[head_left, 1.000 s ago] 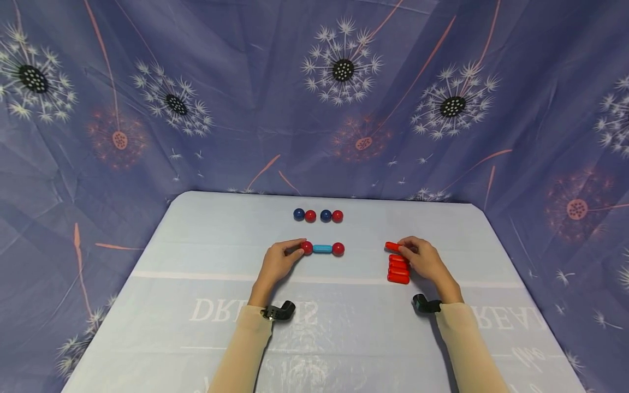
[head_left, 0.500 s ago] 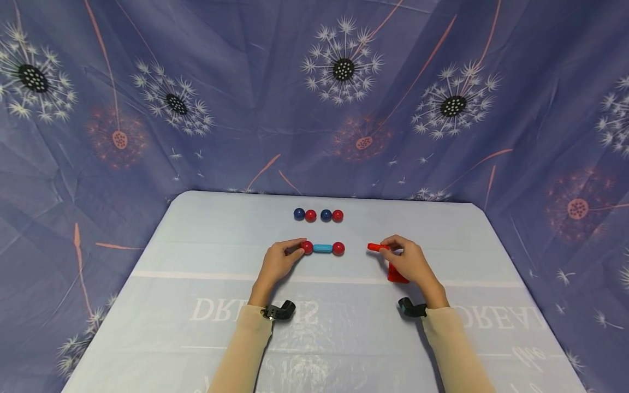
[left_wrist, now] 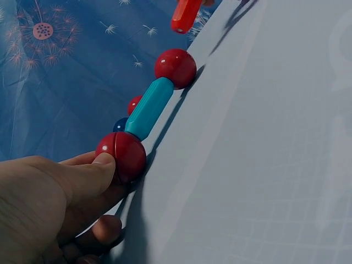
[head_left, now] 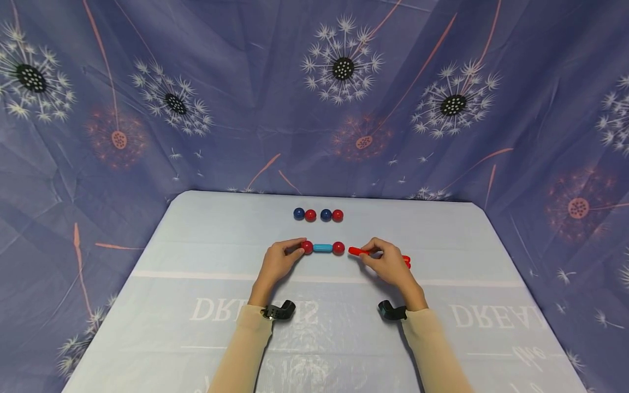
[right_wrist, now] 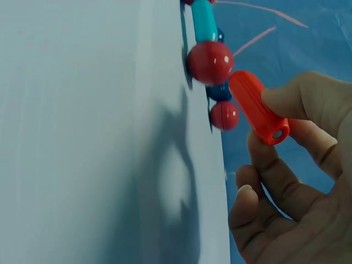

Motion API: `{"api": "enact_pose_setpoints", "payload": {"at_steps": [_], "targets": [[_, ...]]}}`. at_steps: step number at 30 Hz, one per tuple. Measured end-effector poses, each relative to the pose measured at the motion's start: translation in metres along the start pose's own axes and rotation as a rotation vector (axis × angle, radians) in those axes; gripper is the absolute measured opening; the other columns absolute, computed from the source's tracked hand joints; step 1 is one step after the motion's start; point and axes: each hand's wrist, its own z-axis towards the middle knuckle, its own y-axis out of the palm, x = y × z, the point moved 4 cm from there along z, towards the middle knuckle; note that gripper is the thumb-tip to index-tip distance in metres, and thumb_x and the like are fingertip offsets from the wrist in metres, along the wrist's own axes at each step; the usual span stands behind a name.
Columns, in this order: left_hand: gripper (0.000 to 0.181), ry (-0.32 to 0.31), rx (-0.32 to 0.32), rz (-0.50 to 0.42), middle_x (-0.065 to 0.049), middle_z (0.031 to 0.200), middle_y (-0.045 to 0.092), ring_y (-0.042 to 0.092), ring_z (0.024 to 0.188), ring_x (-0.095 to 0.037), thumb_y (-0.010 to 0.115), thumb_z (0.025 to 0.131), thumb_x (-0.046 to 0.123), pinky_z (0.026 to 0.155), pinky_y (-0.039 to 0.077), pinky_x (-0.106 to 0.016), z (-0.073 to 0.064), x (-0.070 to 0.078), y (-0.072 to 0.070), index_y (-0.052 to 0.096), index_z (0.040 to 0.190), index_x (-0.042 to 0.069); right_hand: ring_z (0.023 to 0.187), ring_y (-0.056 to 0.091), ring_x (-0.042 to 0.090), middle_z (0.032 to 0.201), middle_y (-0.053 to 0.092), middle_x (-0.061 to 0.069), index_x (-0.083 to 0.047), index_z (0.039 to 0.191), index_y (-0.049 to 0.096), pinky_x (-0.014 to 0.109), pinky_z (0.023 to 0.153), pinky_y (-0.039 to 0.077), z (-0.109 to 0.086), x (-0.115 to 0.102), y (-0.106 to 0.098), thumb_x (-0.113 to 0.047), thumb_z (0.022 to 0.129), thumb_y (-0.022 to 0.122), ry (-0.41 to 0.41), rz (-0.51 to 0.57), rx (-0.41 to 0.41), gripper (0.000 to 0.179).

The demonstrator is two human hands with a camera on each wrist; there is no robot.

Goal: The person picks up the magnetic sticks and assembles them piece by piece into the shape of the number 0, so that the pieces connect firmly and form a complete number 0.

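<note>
My left hand [head_left: 277, 265] pinches the red ball [left_wrist: 124, 157] at the left end of a short chain, thumb on its near side. A light blue rod [head_left: 322, 248] joins that ball to a second red ball [head_left: 338, 248] on the right. Between thumb and fingers of my right hand [head_left: 390, 265] is a red rod [right_wrist: 257, 107], raised off the table. Its free end points left at the second red ball, with a small gap between them in the head view. Several more red rods [head_left: 407, 261] lie mostly hidden behind the right hand.
Toward the back of the white-covered table [head_left: 221, 224] sit two pairs of balls, each a dark blue ball [head_left: 299, 214] beside a red ball [head_left: 337, 215]. A purple dandelion-print cloth [head_left: 265, 109] hangs behind the table.
My right hand has carried the red rod left from above the other red rods to near the chain's right ball. My left hand and the chain have stayed in place.
</note>
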Motion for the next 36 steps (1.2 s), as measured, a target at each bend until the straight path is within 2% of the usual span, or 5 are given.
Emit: {"api": "enact_pose_setpoints", "payload": {"at_steps": [9,16,25,29,36], "targets": [[0.031,-0.003,0.003,-0.012,-0.006,0.128,0.073,0.061,0.091,-0.021,0.073,0.097,0.021,0.083,0.05,-0.039,0.0,0.001,-0.001,0.075,0.128,0.021,0.087,0.064,0.021,0.101,0.074,0.003,-0.014,0.096,0.075,0.032,0.066,0.055,0.004,-0.013,0.019,-0.018,0.091,0.077,-0.054,0.026,-0.041,0.006],[0.032,0.002,-0.004,-0.008,-0.006,0.129,0.073,0.062,0.097,-0.022,0.073,0.097,0.022,0.091,0.051,-0.044,0.002,-0.001,0.001,0.074,0.129,0.021,0.09,0.065,0.017,0.098,0.075,-0.001,-0.013,0.095,0.076,0.034,0.08,0.055,0.005,-0.02,0.027,-0.021,0.09,0.078,-0.072,0.012,-0.048,0.009],[0.031,0.008,0.004,-0.01,-0.007,0.127,0.073,0.059,0.089,-0.021,0.073,0.097,0.019,0.083,0.049,-0.039,0.0,0.001,-0.001,0.075,0.127,0.02,0.085,0.066,0.02,0.094,0.075,0.003,-0.016,0.095,0.076,0.031,0.072,0.054,0.012,-0.034,0.038,-0.018,0.091,0.079,-0.07,0.064,-0.02,0.005],[0.031,0.007,-0.002,-0.013,-0.007,0.128,0.073,0.061,0.092,-0.022,0.072,0.097,0.02,0.085,0.05,-0.04,-0.001,0.002,0.0,0.075,0.128,0.02,0.083,0.066,0.019,0.094,0.075,0.005,-0.014,0.094,0.077,0.029,0.069,0.053,0.014,-0.04,0.042,-0.016,0.089,0.081,-0.076,0.072,-0.001,0.007],[0.031,0.033,0.012,-0.013,-0.008,0.126,0.074,0.066,0.099,-0.023,0.074,0.096,0.019,0.09,0.053,-0.044,0.0,0.004,0.0,0.076,0.127,0.019,0.076,0.066,0.015,0.09,0.075,0.004,-0.013,0.092,0.076,0.024,0.061,0.05,0.015,-0.047,0.054,-0.013,0.09,0.079,-0.096,0.076,-0.021,0.004]]}}
